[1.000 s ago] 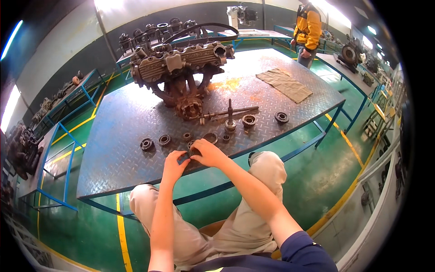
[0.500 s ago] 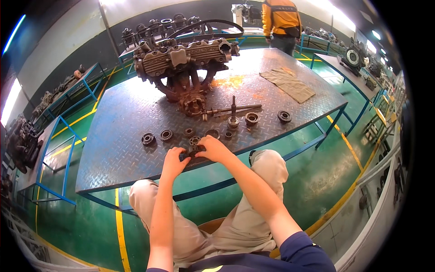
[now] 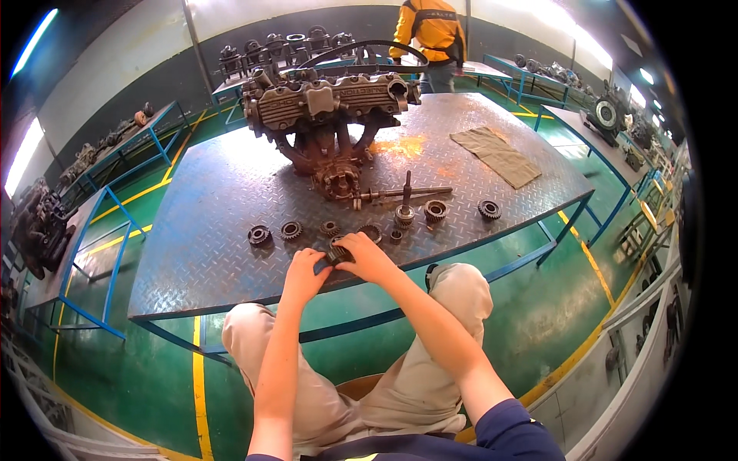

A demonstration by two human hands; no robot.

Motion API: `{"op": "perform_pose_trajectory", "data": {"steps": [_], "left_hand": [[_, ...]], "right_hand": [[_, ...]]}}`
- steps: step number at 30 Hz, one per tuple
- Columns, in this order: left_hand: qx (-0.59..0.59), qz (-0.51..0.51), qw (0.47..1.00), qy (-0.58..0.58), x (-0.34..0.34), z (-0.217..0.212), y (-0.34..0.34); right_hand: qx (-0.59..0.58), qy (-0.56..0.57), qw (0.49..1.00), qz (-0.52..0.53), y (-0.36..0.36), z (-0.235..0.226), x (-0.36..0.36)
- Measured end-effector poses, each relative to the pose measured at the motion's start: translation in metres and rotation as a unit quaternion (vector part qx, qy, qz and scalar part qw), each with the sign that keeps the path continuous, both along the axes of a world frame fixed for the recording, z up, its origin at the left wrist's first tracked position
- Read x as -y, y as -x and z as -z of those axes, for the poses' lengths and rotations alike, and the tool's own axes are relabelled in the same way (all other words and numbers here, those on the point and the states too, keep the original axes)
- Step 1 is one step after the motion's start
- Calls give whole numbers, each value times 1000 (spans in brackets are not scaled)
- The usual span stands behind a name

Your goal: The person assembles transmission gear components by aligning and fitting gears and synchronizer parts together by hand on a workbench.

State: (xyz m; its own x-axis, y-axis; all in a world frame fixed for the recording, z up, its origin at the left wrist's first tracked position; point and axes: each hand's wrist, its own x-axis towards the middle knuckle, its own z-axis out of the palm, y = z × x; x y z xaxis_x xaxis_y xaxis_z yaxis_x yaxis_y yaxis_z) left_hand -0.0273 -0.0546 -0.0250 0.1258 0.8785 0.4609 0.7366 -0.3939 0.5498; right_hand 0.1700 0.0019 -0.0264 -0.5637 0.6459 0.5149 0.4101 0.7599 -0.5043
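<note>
Left hand (image 3: 306, 273) and right hand (image 3: 370, 259) are both narrow, holding dark gear (image 3: 334, 257) between them, equally near | it is at near edge of worktop (image 3: 204, 265), its axis I cannot tell | just beyond right hand, flat gear (image 3: 372, 231), partly hidden, stands in the way | upright shaft (image 3: 406, 201) rightward, engine (image 3: 319, 106) farther beyond

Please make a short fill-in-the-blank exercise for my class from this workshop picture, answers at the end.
1. Of the left hand and right hand, ____ have fingers on the dark gear.
2. From the wearer's viewpoint, the engine stands to the ____ of the brown cloth.
3. The floor is mostly ____, with yellow lines.
4. The background person in the yellow-orange jacket has their ____ toward the camera.

Missing words: both; left; green; back.
</note>
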Motion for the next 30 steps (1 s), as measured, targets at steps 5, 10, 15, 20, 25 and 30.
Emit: {"op": "perform_pose_trajectory", "data": {"steps": [5,10,15,20,25,30], "left_hand": [[-34,-36,998,31,-3,6,8],[16,-35,999,30,-1,0,2],[97,-8,995,16,2,-9,-6],[48,8,999,18,-4,0,-1],[53,-6,998,36,-2,4,5],[40,-33,996,71,-4,6,13]], "right_hand": [[2,55,998,28,1,15,-7],[14,54,998,9,1,-5,-5],[13,-8,1000,1,-2,-10,0],[5,-4,1000,-3,1,-6,1],[7,44,999,14,-3,0,-4],[11,81,997,7,-3,-1,-6]]}}
